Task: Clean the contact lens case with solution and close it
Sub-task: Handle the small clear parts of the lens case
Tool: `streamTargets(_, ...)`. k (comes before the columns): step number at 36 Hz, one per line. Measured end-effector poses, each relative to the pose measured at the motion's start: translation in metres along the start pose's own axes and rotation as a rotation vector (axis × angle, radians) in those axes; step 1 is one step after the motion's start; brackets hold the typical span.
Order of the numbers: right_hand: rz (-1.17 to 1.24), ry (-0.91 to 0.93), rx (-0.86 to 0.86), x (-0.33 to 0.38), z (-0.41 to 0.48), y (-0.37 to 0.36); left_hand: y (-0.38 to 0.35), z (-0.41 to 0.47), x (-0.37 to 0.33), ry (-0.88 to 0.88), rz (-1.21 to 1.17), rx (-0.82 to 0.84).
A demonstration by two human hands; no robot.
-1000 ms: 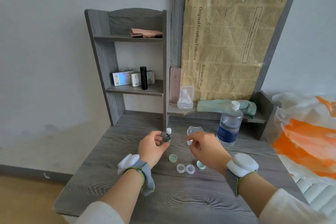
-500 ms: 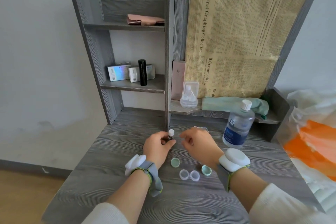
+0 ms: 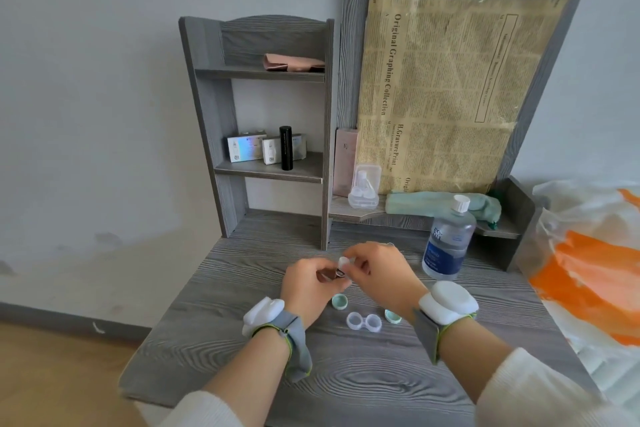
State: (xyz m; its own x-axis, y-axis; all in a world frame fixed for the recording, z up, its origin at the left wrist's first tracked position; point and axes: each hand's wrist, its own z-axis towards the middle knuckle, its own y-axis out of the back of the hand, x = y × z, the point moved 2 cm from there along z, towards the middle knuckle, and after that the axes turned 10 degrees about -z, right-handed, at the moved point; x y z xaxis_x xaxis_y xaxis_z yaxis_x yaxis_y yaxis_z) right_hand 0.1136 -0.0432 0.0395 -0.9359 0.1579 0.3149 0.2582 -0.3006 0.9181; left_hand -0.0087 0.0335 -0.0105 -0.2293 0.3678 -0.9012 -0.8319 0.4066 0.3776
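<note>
Bench (image 3: pixel 242 350) of grey wood grain fills our view, set against a pale wall (image 3: pixel 104 80). A grey shelf unit (image 3: pixel 207 121) and a yellowed newsprint sheet (image 3: pixel 450 97) stand at the back; an orange-and-white plastic bag (image 3: pixel 588 270) lies to the right. We find the clear twin-well contact lens case (image 3: pixel 363 322) open on the bench between the wrists — one mint-green round lid (image 3: pixel 338 302) just left of it, another (image 3: pixel 393 316) just right, neither screwed on. The left hand (image 3: pixel 308 288) has its grip curled round a small dark vial (image 3: pixel 340 273); the right hand (image 3: pixel 381 270) pinches its white cap (image 3: pixel 343 261). A large clear solution bottle (image 3: pixel 448 246) stands capped, right of the hands.
</note>
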Motion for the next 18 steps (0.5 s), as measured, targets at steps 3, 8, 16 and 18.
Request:
streamTargets(3, 0.008, 0.006, 0.022, 0.013, -0.014, 0.002, 0.003, -0.022, -0.002, -0.025, -0.006, 0.012)
streamTargets(8, -0.039, 0.01, 0.045, 0.017, -0.017, -0.001, 0.002, -0.033, 0.001, -0.036, -0.02, 0.02)
streamTargets(16, -0.049, -0.04, 0.057, 0.025, -0.026, -0.009, 0.009, -0.049, 0.01, -0.001, -0.043, 0.016)
streamTargets(18, -0.034, -0.057, 0.065, 0.025, -0.028, -0.012, 0.007, -0.051, 0.012, 0.002, -0.059, 0.026)
